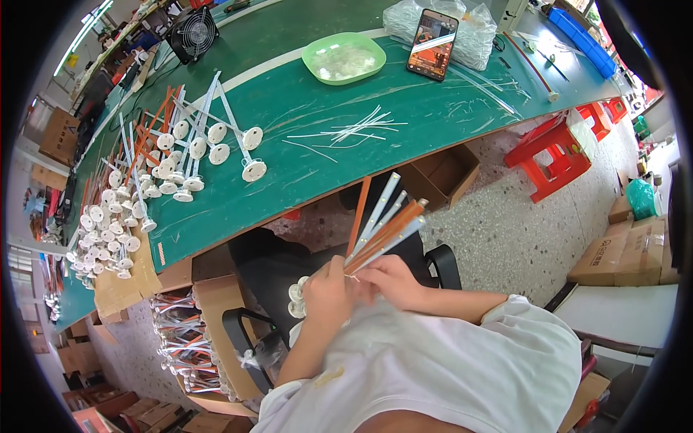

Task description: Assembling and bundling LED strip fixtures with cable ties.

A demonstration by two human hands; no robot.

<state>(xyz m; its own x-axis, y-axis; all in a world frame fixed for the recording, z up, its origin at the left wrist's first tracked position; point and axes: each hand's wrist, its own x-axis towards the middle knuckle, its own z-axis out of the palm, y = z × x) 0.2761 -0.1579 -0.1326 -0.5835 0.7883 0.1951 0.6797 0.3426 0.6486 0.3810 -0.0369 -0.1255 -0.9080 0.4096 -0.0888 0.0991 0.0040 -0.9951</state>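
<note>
My left hand (326, 292) is closed round a bundle of long strips (390, 232), some orange, some white with small dots. The strips fan out upward to the right, above my lap. Below that hand, the bundle's round white end discs (296, 297) stick out. Against the bundle, the fingers of my right hand (397, 281) are pinched at a thin white tie (351, 276); they are partly blurred. On the green table (289, 195), several thin white ties (354, 130) lie in a loose crossed pile.
Many similar strips with white disc ends (173, 162) are heaped on the table's left. Behind are a green bowl (345, 59), a propped phone (432, 45) and plastic bags (473, 36). A carton (220, 317) of bundled strips stands left of my black chair (442, 268); red stools (552, 155) stand right.
</note>
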